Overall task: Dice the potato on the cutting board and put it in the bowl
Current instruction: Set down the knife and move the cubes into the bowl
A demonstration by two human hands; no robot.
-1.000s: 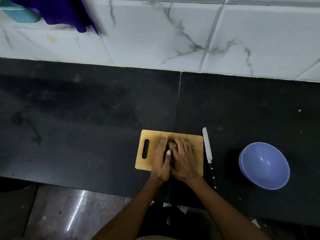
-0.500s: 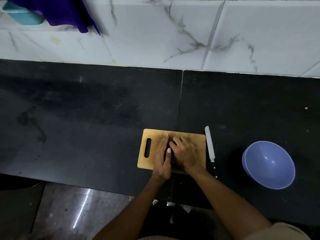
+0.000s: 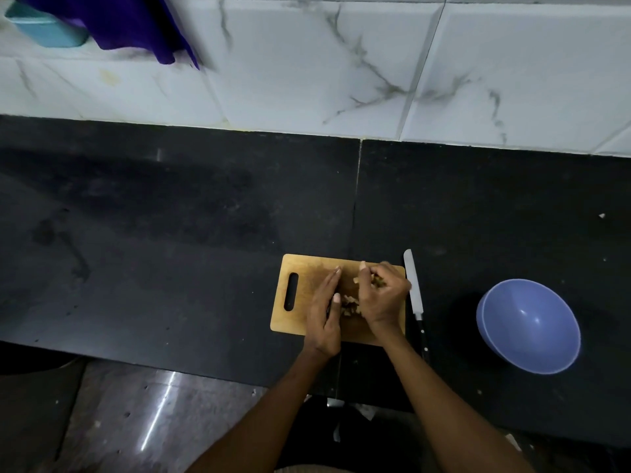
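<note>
A small wooden cutting board (image 3: 297,268) with a handle slot lies near the counter's front edge. A little heap of diced potato (image 3: 350,304) shows on it between my two hands. My left hand (image 3: 324,310) rests flat on the board with straight fingers, walling the pieces on their left. My right hand (image 3: 382,295) is curled over the right part of the heap and grips a clutch of potato pieces (image 3: 377,282), a little above the board. The knife (image 3: 414,288) lies on the counter just right of the board. The blue bowl (image 3: 527,324) stands further right and looks empty.
The black stone counter (image 3: 170,250) stretches left and back to a white marble-tiled wall (image 3: 341,63). A purple cloth (image 3: 112,18) and a teal container (image 3: 44,29) sit at the top left. A few crumbs (image 3: 601,216) lie at the far right.
Both hands were pressed together over the pieces. Now my right hand has curled, pulled away to the right and lifted slightly with potato in it, uncovering the heap. The left hand stays put.
</note>
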